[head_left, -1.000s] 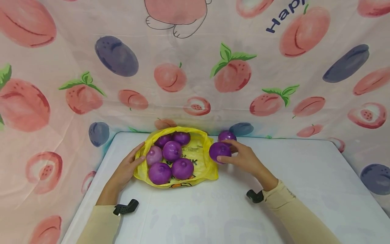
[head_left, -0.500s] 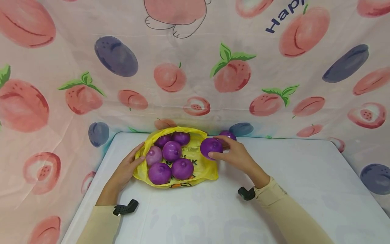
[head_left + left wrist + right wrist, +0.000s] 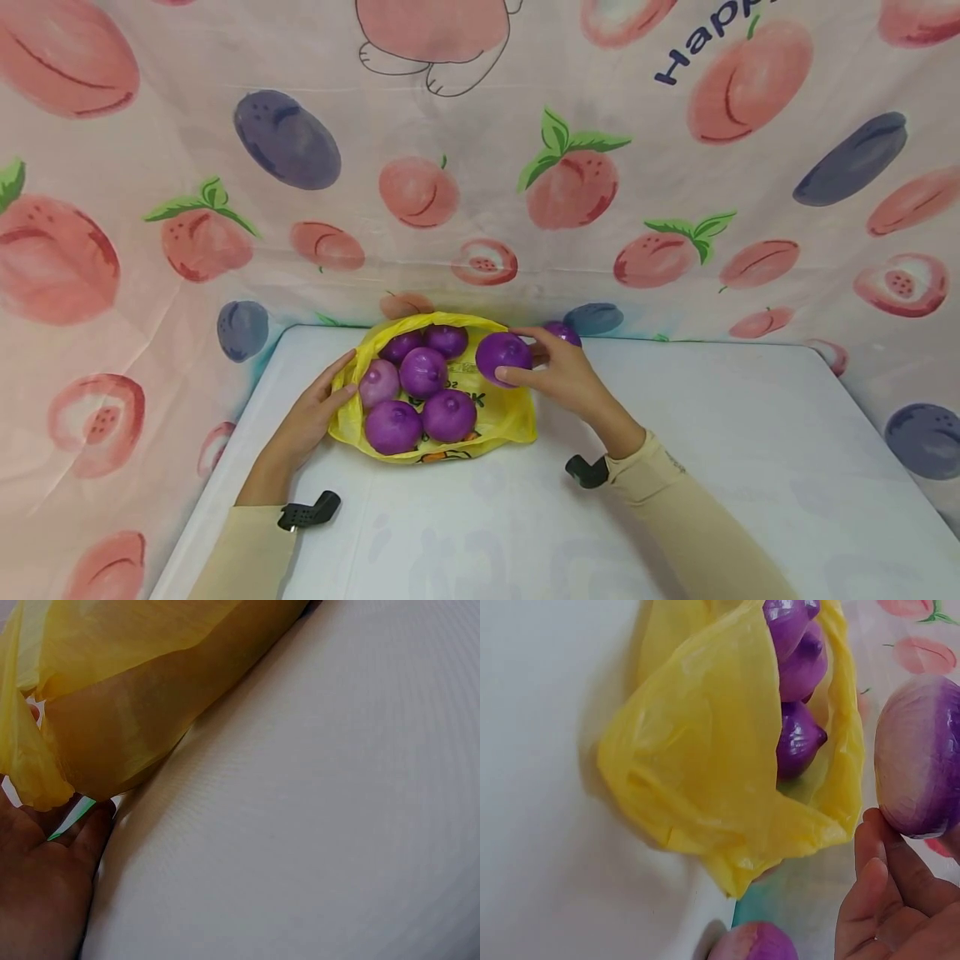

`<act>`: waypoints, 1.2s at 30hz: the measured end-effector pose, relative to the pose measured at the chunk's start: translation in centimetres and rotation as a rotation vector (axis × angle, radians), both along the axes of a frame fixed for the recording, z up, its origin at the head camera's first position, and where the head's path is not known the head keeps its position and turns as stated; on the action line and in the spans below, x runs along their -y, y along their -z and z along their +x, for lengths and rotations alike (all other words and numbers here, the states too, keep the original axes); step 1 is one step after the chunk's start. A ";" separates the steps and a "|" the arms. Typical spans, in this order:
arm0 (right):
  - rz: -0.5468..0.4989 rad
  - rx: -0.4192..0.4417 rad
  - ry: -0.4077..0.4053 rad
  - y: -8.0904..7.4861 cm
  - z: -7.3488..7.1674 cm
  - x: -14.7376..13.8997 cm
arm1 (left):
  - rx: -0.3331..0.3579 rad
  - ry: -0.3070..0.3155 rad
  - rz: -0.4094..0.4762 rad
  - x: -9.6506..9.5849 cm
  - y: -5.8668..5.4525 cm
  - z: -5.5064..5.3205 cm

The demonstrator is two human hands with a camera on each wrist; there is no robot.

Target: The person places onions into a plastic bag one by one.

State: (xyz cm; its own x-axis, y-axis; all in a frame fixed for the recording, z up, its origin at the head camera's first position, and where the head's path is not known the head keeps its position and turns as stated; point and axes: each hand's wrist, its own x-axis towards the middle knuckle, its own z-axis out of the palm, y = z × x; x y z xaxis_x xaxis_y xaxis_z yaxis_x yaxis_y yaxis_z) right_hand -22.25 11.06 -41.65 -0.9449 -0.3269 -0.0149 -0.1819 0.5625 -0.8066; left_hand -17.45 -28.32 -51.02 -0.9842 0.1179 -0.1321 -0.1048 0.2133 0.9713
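Note:
A yellow plastic bag (image 3: 498,417) lies on the table with its mouth spread wide. Inside sit several purple onions (image 3: 423,372), one of them paler. At the bag's left side, my left hand (image 3: 306,417) holds the rim, thumb over the edge and fingers along the outside. My right hand (image 3: 562,375) grips another purple onion (image 3: 502,357) between thumb and fingers, over the right part of the bag mouth. In the right wrist view this held onion (image 3: 915,757) shows a whitish side and a purple side.
One more purple onion (image 3: 564,332) rests on the table behind my right hand, partly hidden by it. The white table (image 3: 465,525) ends at a fruit-printed cloth (image 3: 480,200) hanging behind the bag. A small black device (image 3: 311,509) is worn on my left wrist.
My right hand has carried its onion leftward and slightly up, from beside the bag's right edge to over its mouth. The left hand and the bag have stayed put.

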 end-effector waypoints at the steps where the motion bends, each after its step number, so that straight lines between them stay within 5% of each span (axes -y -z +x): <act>1: -0.002 0.002 0.001 0.0 0.0 0.2 | 0.000 0.000 0.000 0.0 0.0 0.0; 36: 0.021 0.013 0.038 2.1 -0.3 5.1 | 0.008 -0.006 0.002 0.0 0.1 -0.2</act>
State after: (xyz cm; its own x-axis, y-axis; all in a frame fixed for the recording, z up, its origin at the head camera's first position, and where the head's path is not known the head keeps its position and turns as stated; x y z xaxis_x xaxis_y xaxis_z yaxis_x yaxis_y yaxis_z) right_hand -22.52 5.93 -43.78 -0.9563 -0.2906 -0.0338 -0.1498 0.5855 -0.7967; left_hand -17.60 -28.36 -51.12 -0.9838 0.1125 -0.1393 -0.1134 0.2109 0.9709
